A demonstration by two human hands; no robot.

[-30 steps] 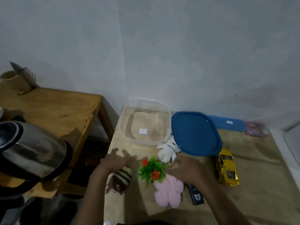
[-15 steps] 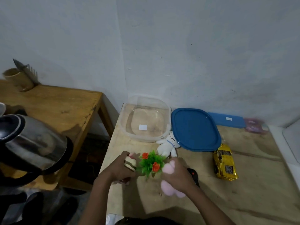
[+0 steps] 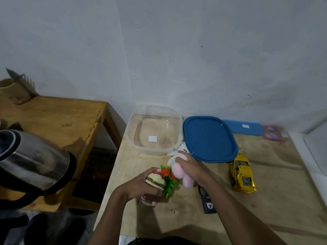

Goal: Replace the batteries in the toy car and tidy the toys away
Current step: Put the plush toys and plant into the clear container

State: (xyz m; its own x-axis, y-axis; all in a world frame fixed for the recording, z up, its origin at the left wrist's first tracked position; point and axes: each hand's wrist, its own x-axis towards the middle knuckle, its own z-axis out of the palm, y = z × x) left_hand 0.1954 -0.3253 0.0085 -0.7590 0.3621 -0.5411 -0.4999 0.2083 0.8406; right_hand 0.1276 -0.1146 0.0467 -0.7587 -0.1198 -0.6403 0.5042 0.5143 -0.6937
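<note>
The car lay on the pale table, yellow, untouched, just beside the near edge of the blue lid and well apart from both hands. To the lid's left stood the clear tub, empty but for a white label on its floor. A black remote lay on the table beneath the right forearm. The left hand was closed around a striped plush, with a green plastic plant pressed between it and the other hand. The right hand was closed on a pink plush, its fingertips near a white plush that leaned against the tub's front wall. Both hands looked overfull: the plant seemed merely pinched between the two bundles, so parting the hands on the way to the tub would likely drop it. Reaching for the white plush as well might loosen the pink one. Whether the car's batteries were changed could not be told.
</note>
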